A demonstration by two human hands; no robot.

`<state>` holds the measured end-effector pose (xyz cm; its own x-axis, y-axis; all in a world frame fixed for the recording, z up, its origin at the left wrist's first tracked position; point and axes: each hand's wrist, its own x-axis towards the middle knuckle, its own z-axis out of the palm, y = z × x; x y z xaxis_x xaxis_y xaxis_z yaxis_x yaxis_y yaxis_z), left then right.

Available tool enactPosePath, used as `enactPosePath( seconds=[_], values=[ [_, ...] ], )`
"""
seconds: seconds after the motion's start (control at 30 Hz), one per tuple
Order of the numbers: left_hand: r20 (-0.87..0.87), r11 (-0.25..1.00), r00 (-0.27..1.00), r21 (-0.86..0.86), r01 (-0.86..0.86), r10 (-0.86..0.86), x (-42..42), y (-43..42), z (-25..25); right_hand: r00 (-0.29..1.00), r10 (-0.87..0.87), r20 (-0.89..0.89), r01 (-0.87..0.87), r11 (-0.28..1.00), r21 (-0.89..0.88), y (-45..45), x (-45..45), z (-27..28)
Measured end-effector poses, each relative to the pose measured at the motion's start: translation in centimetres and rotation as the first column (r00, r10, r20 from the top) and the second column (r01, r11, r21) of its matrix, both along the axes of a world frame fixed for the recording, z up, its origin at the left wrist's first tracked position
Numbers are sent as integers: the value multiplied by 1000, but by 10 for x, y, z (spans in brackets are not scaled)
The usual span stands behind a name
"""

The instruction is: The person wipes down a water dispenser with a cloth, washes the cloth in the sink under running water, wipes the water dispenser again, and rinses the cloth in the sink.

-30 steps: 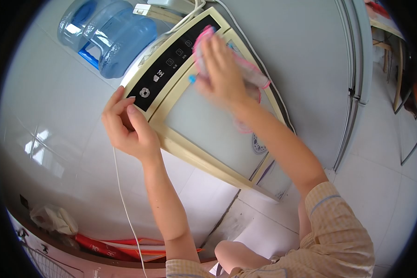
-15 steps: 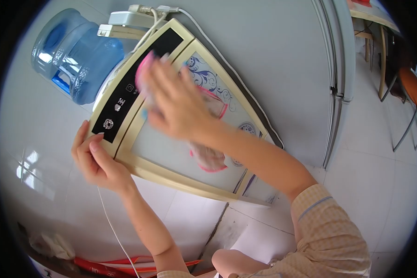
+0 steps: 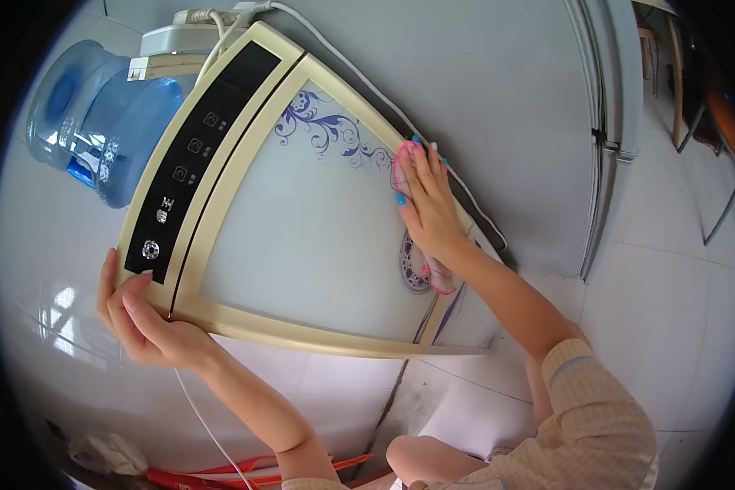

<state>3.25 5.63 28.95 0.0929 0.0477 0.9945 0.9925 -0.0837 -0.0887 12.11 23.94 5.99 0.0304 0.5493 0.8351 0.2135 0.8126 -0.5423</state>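
Since the view looks down from the wearer's head, the nearest stuff is a checked beige sleeve (image 3: 604,400) and a bare knee (image 3: 420,459) at the bottom edge. Up from there, the left hand (image 3: 162,333) has a half-curled grip hooked round a corner of a big cream-framed appliance (image 3: 294,237), a finger reaching the end of its black control strip (image 3: 180,175). The right hand (image 3: 434,219), with bright blue nails, has its grip pretty much opened out flat, fingers straight, over a pink-edged cloth (image 3: 439,276); can't tell if it's pinching any of the fabric underneath. That cloth lies along the appliance's right-hand edge, poking out past the fingers at one end and below the palm at the other, right beside a round dark motif (image 3: 414,263). A purple scroll pattern (image 3: 327,131) decorates the far part of the pale front panel. Just past the control strip is a blue water bottle (image 3: 131,122), with some white plugs and a cable (image 3: 359,69) near it. A large grey fridge (image 3: 490,73) stands behind the lot, and off to the right, well apart, there's an orange-backed chair (image 3: 725,126) on the tiled floor (image 3: 653,327).
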Motion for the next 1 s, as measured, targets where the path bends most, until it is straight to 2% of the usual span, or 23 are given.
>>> enactPosePath(
  seconds=[0.07, 0.17, 0.23, 0.3, 0.37, 0.47, 0.53, 0.63, 0.67, 0.7, 0.83, 0.9, 0.93, 1.0],
  values=[
    [-62, 1000, 998, 0, -23, 22, 0, 0, 2, 1000, -10, -29, 11, 999, 40, 4, -4, 15],
    [-105, 999, 994, 5, -32, 32, 2, 1, 2, 991, -77, -109, 95, 981, 171, 14, -7, 73],
    [-76, 1000, 997, 5, -17, 17, 3, 1, 1, 984, -92, -153, 126, 965, 229, 23, -14, 107],
    [-43, 1000, 999, 4, -3, 3, 2, 1, 0, 954, -80, -288, 172, 935, 309, 27, -20, 125],
    [-35, 1000, 999, 2, -16, 16, 0, 1, 0, 959, -109, -263, 185, 941, 283, 24, -18, 119],
    [-7, 1000, 1000, 7, -9, 9, 2, 1, -1, 979, -53, -196, 100, 966, 238, 16, -13, 89],
    [2, 1000, 1000, 6, -22, 22, 3, 2, -1, 991, -44, -125, 57, 992, 109, 12, -12, 48],
    [30, 1000, 999, 8, -19, 19, 4, 3, -2, 996, -42, -75, 43, 999, 17, 8, -14, -45],
    [1, 1000, 1000, 16, 3, -4, 3, 3, -2, 996, -85, -28, 82, 992, -99, 5, -13, -71],
    [-30, 999, 999, 24, 29, -29, 2, 3, 0, 992, -126, 24, 128, 969, -209, -2, -11, -77],
    [-6, 1000, 1000, 29, -10, 10, 6, 2, -2, 995, -75, -60, 58, 969, -241, -7, -16, -70],
    [30, 1000, 999, 24, 10, -11, 8, 2, -3, 984, -25, -179, -8, 983, -181, -8, -21, -53],
    [16, 1000, 1000, 30, -8, 8, 9, 2, -3, 990, -42, -136, 27, 993, -114, -10, -22, -37],
    [-1, 999, 1000, 36, -19, 19, 10, 2, -2, 990, 19, -143, -16, 1000, 24, -27, -29, 0]
  ],
)
